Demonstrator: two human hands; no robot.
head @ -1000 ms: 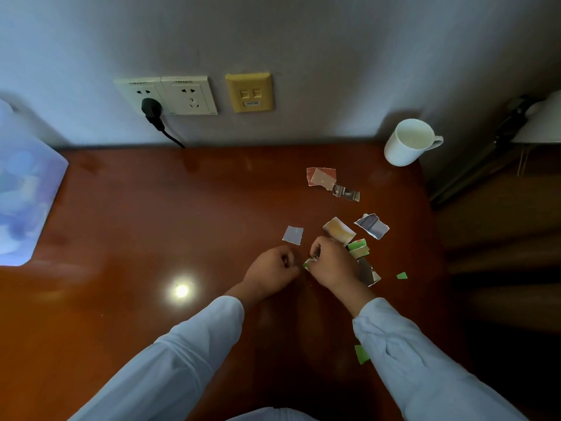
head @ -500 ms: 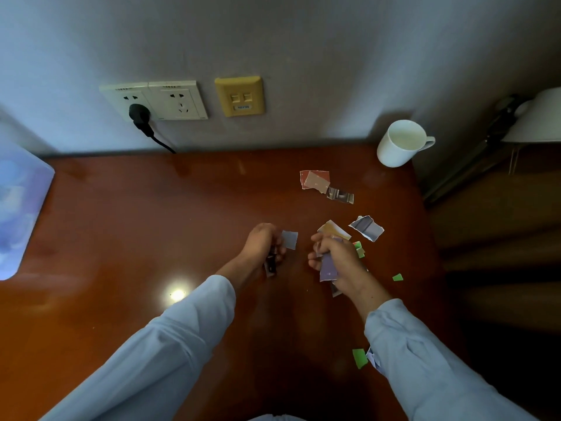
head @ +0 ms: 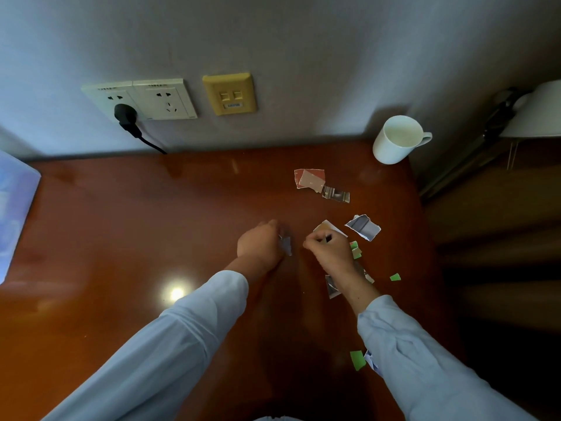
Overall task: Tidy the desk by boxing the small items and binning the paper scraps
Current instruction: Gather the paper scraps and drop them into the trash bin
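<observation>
Step in hand: gathering paper scraps for the bin; boxing of small items can't be judged from this view. The left hand [head: 258, 243] has a narrow grip, fingers curled round a small grey-blue paper scrap [head: 286, 245] that sticks out on its thumb side. The right hand [head: 329, 249] also has a narrow grip, fingertips pinched at the near edge of a tan-and-white torn paper scrap [head: 330, 227]; a dark sliver shows between the fingers, too small to name.

Scraps left on the glossy red-brown wooden table [head: 151, 226]:
- grey-white torn photo piece [head: 363, 227], just right of the right grip;
- small green bits [head: 353, 247], touching its outer side;
- a greyish piece [head: 332, 287], under the right wrist;
- a green chip [head: 395, 277], further right;
- a green strip [head: 357, 360], near the right sleeve;
- red-brown card pieces [head: 309, 178] with a grey photo strip [head: 336, 194], beyond both grips.

No bin in frame. A translucent bluish plastic box [head: 15, 208] is well left of the left grip.

Next move likely: lift the tan scrap clear, then sweep in the nearest loose pieces; thin flat paper on a slick top calls for a fingernail-edge pick, and already-held scraps may slip.
</observation>
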